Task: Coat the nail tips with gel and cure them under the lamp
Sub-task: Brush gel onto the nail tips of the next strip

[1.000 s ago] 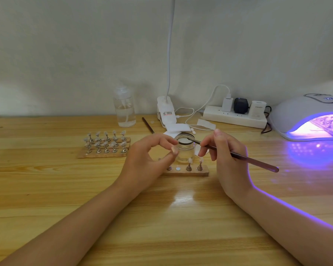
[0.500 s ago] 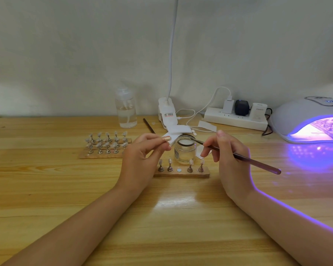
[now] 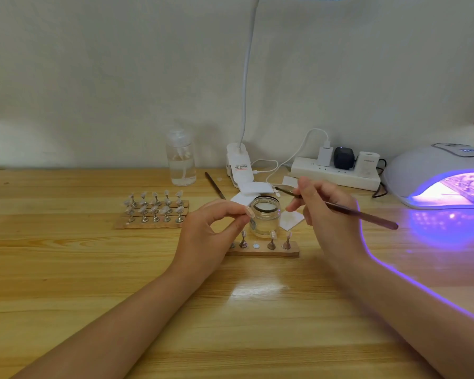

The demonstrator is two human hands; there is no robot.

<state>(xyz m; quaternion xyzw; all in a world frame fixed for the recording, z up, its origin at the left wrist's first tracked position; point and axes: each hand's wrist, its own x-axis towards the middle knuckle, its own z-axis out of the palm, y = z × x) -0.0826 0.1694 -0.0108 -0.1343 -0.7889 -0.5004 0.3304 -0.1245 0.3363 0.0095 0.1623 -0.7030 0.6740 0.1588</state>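
- Nearest, two bare forearms reaching in over the wooden table (image 3: 66, 269).
- Left hand (image 3: 208, 236) curled, thumb and forefinger pinching a small nail tip stand (image 3: 251, 217) just left of the jar.
- Right hand (image 3: 323, 214) curled round a thin brush (image 3: 361, 214), handle slanting down to the right, bristle end raised above and behind the jar's rim.
- Between the hands, a short wooden strip (image 3: 266, 251) with upright nail tips on pegs and one bare round slot.
- Just behind it, an open glass gel jar (image 3: 265, 216), standing upright.
- Further left, wooden strips (image 3: 151, 222) crowded with rows of nail tips on pegs.
- Far right, curing lamp (image 3: 427, 173) glowing violet, more tips inside its mouth.
- At the back by the wall: clear pump bottle (image 3: 181, 162), white clip lamp base (image 3: 238, 165), power strip (image 3: 331, 173) with plugs.
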